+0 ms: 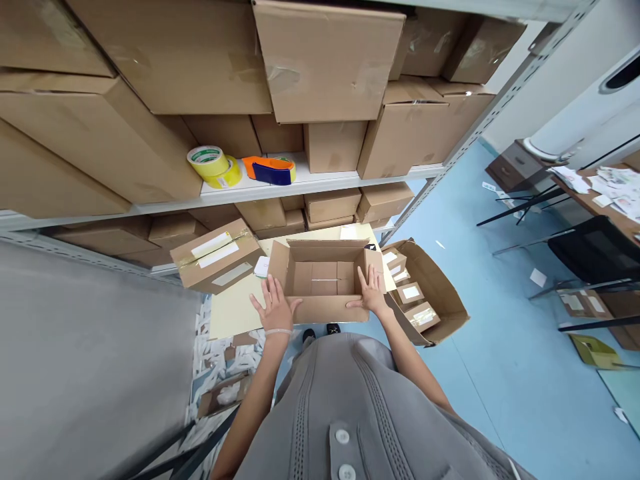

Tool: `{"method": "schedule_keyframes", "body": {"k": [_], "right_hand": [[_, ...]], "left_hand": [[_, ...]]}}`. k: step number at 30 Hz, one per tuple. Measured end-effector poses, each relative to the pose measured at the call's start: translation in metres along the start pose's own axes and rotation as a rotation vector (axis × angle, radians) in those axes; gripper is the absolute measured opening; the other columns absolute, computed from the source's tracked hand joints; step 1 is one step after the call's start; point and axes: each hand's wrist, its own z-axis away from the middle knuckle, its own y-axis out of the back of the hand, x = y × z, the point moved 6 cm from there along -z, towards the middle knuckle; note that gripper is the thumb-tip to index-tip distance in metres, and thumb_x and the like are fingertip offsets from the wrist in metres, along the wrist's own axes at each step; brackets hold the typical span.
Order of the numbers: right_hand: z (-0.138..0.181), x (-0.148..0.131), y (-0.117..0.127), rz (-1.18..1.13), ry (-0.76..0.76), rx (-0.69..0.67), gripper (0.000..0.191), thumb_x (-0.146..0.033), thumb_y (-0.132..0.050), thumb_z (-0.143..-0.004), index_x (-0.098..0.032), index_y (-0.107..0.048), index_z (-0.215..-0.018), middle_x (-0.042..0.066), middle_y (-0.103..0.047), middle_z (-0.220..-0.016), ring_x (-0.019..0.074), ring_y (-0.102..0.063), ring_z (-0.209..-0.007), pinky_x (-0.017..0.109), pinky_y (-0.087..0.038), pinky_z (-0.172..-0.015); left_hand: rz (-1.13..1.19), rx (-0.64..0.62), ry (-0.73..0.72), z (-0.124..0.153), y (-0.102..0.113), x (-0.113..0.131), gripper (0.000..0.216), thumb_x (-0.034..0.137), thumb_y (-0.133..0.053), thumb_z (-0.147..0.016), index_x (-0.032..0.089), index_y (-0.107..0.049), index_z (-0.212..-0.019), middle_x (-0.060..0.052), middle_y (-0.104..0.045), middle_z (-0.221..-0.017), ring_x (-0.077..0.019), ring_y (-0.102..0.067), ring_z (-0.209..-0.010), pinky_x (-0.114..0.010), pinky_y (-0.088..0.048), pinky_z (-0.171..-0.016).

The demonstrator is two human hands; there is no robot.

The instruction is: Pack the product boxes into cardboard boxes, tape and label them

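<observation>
An open cardboard box (pixel 325 309) sits on the pale yellow table (pixel 233 307) in front of me, its flaps folded outward. The inside looks empty, with the bottom flaps meeting at a seam. My left hand (pixel 275 307) is spread against the box's near left corner, with a band around the wrist. On the near right corner rests my right hand (pixel 370 291), fingers apart over the right flap. Neither hand grips anything. Left of the box stands a taped carton (pixel 223 257) with white labels. A small white card or pad (pixel 262 267) lies between the two.
Yellow tape rolls (pixel 215 165) and an orange-and-blue tape dispenser (pixel 270 170) sit on the shelf (pixel 320 181), among stacked cartons. To the right, a large open carton (pixel 447 300) holds several small labelled boxes. Papers and scraps (pixel 225 370) litter the floor at left. A black chair (pixel 580 250) stands far right.
</observation>
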Motion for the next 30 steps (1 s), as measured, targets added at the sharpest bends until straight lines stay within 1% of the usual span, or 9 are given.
{"method": "schedule_keyframes", "body": {"k": [2,5,9,12,16,23,27,30], "right_hand": [[-0.001,0.000,-0.001,0.015,-0.003,-0.007,0.137,-0.084,-0.065,-0.055,-0.011,-0.007,-0.155,0.026,0.013,-0.158,0.0403,0.006,-0.147,0.055,-0.006,-0.115],[-0.003,0.000,-0.003,0.037,0.005,0.013,0.136,-0.084,-0.064,-0.055,-0.010,-0.009,-0.155,0.026,0.013,-0.158,0.0407,0.004,-0.147,0.055,-0.007,-0.115],[-0.003,0.001,-0.005,0.038,0.052,0.086,0.132,-0.084,-0.062,-0.058,-0.010,-0.012,-0.155,0.025,0.014,-0.158,0.0418,0.003,-0.147,0.056,-0.009,-0.114],[-0.002,0.000,-0.003,0.024,0.086,0.129,0.130,-0.085,-0.060,-0.060,-0.009,-0.014,-0.154,0.025,0.013,-0.158,0.0424,0.002,-0.147,0.057,-0.011,-0.114],[0.000,-0.001,0.000,-0.007,0.102,0.158,0.131,-0.084,-0.062,-0.059,-0.008,-0.015,-0.154,0.024,0.011,-0.159,0.0425,0.002,-0.147,0.057,-0.012,-0.115],[0.003,-0.004,0.005,-0.067,0.103,0.184,0.127,-0.082,-0.064,-0.060,-0.014,-0.016,-0.155,0.022,0.008,-0.160,0.0405,0.000,-0.148,0.058,-0.016,-0.114],[0.003,-0.002,0.006,-0.094,0.105,0.188,0.123,-0.080,-0.066,-0.060,-0.013,-0.021,-0.154,0.022,0.009,-0.160,0.0402,0.001,-0.148,0.057,-0.017,-0.115],[0.003,0.000,0.005,-0.141,0.128,0.186,0.118,-0.078,-0.068,-0.060,-0.015,-0.028,-0.152,0.021,0.011,-0.160,0.0406,0.001,-0.147,0.057,-0.020,-0.115]], "left_hand": [[-0.016,0.000,0.020,-0.004,-0.007,-0.012,0.073,0.049,-0.040,-0.095,0.006,-0.023,-0.151,-0.021,-0.020,-0.158,-0.0319,-0.011,-0.149,-0.065,0.004,-0.115],[-0.036,0.006,0.047,-0.008,-0.023,-0.021,0.076,0.050,-0.038,-0.095,0.002,-0.023,-0.151,-0.023,-0.021,-0.157,-0.0317,-0.011,-0.149,-0.063,0.002,-0.116],[-0.023,0.044,0.114,-0.012,-0.042,-0.021,0.078,0.053,-0.035,-0.095,-0.001,-0.023,-0.150,-0.027,-0.022,-0.155,-0.0346,-0.014,-0.148,-0.063,-0.005,-0.116],[0.003,0.086,0.154,-0.015,-0.050,-0.016,0.078,0.053,-0.033,-0.095,-0.001,-0.022,-0.150,-0.027,-0.022,-0.155,-0.0366,-0.014,-0.147,-0.064,-0.009,-0.115],[0.029,0.108,0.177,-0.017,-0.054,-0.011,0.076,0.050,-0.030,-0.096,-0.001,-0.021,-0.150,-0.026,-0.019,-0.157,-0.0367,-0.010,-0.148,-0.062,-0.008,-0.116],[0.086,0.066,0.192,-0.018,-0.052,-0.011,0.075,0.047,-0.033,-0.095,-0.002,-0.021,-0.150,-0.027,-0.019,-0.156,-0.0364,-0.007,-0.148,-0.064,-0.011,-0.115],[0.082,0.067,0.198,-0.020,-0.051,-0.010,0.076,0.047,-0.033,-0.095,-0.004,-0.021,-0.149,-0.028,-0.020,-0.156,-0.0368,-0.006,-0.148,-0.064,-0.010,-0.115],[0.076,0.069,0.190,-0.019,-0.052,-0.009,0.076,0.047,-0.032,-0.095,-0.005,-0.022,-0.149,-0.027,-0.019,-0.156,-0.0361,-0.007,-0.148,-0.062,-0.007,-0.117]]}}
